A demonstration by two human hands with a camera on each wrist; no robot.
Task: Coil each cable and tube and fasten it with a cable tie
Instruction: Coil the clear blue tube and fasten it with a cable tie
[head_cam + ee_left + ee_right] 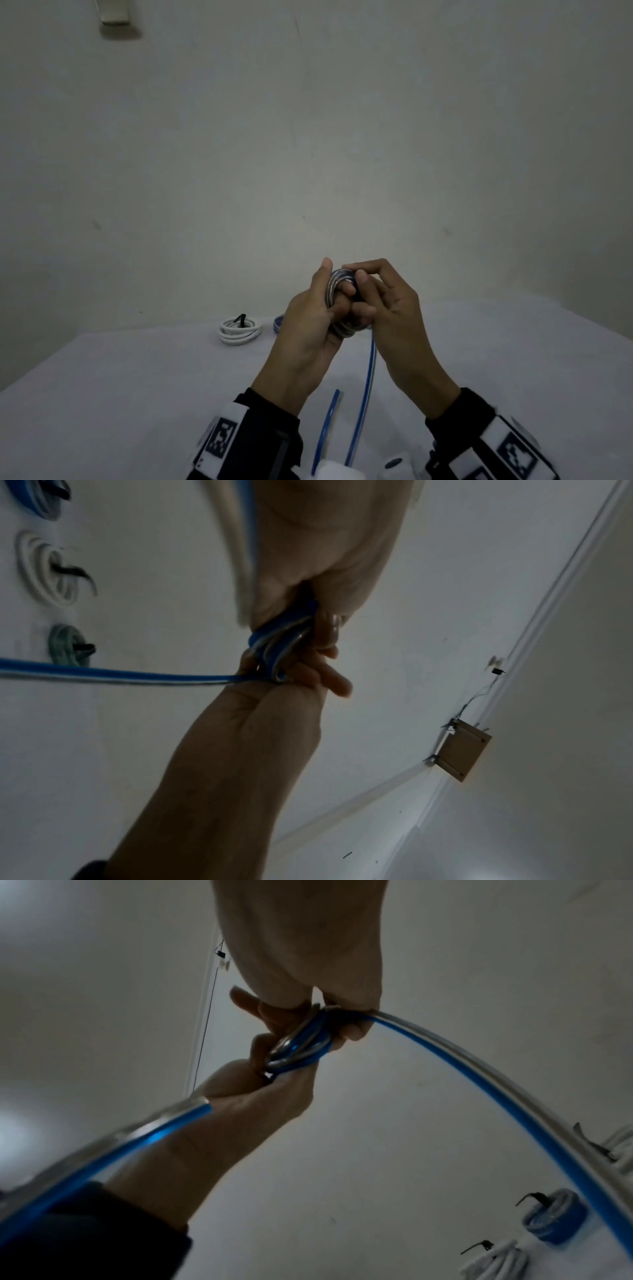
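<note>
Landmark: the blue-and-clear tube (337,301), held up above the desk (137,394) between both hands.
Left hand (308,318): fingers curled round the small coil of the tube, clamping the finished turns together.
Right hand (383,298): thumb and fingertips pinch the coil's top edge, apparently laying on the next turn.
Coil so far: a few tight turns, seen clearly in the right wrist view (301,1047).
Loose tail: a long run of the tube hangs down from the coil toward the person, with its cut end (337,394) lying below the coil on the desk; it is uncoiled as yet.
Tie on this tube: none visible.
Done, beyond the tube: a white cable coil (239,330) to the far left of it, bound with a black cable tie (241,319); a blue coil (41,499) and a greenish coil (67,646) in the left wrist view, each with a black tie.
Left to do, by my judgement: wind in the tail, then fasten this coil; whether more pieces wait out of view I cannot tell.
</note>
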